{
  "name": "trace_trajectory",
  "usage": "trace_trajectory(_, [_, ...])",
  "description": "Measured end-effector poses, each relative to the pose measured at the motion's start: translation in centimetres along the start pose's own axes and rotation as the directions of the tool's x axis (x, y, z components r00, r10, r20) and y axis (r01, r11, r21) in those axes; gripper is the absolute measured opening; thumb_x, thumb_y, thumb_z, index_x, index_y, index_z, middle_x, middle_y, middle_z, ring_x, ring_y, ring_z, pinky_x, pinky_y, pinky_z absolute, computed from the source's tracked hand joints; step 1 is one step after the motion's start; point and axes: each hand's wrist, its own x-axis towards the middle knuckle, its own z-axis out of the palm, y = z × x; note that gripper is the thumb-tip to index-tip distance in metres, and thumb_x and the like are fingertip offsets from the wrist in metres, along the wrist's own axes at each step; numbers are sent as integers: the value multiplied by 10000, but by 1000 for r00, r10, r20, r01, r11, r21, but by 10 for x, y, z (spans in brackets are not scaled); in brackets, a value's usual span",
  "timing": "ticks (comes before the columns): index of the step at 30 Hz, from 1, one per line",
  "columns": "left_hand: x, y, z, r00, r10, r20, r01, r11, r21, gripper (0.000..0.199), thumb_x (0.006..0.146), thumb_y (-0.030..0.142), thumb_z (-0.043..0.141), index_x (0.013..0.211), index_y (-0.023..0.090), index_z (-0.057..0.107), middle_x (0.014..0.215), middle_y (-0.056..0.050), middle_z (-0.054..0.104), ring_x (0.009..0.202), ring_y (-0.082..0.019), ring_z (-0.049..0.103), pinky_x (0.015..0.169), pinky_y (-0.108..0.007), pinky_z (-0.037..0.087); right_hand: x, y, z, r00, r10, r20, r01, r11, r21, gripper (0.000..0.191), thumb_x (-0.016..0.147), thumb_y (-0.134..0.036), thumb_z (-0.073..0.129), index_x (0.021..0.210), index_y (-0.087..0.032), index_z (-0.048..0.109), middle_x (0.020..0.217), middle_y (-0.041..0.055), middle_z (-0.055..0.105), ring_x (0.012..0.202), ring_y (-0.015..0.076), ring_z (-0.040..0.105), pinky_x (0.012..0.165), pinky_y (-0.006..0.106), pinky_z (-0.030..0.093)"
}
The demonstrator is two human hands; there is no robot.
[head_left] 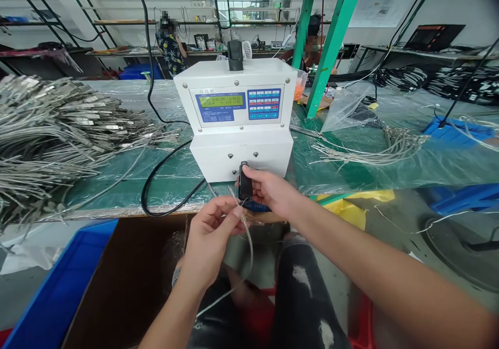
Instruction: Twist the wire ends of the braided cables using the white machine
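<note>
My left hand [218, 224] pinches a thin whitish cable [249, 240] near its end, just below the machine's front. From the fingers the cable curves down over my lap. My right hand [268, 188] is closed around a black block-shaped part [245, 183] at the lower front of the white machine [241, 141]. The cable's tip lies close beside that black part; whether they touch I cannot tell. A lit yellow-green display [220, 101] and a blue keypad [264, 104] are on the machine's face. Under my right hand, a blue item with lettering [257, 206] shows partly.
A large heap of similar cables [62, 125] covers the bench's left side. A smaller cable bundle [374, 151] lies right of the machine, near a green post [331, 42]. A black cord [146, 188] loops at left. Below stand a cardboard box [128, 271] and blue bin [58, 292].
</note>
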Motion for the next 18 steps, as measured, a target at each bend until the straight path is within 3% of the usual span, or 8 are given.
trace_trajectory(14, [3,-4,9,999,24,-32,-26,998,-55,182,789,306,776,861,206,643,708,37,679,601,-107,635,584,-204,570,-2,2,1,1000,1,-15,-1,1000,-12,283,857,-439,684,733,-185,664,705,-6,672,670,133,587,638,252,405])
trace_trajectory(18, [2,-4,13,999,33,-40,-36,997,-67,181,790,296,773,844,198,630,734,29,687,606,-105,636,595,-208,575,0,5,0,998,-56,-7,56,998,-38,312,842,-487,678,748,-189,657,724,1,673,658,135,589,619,254,416])
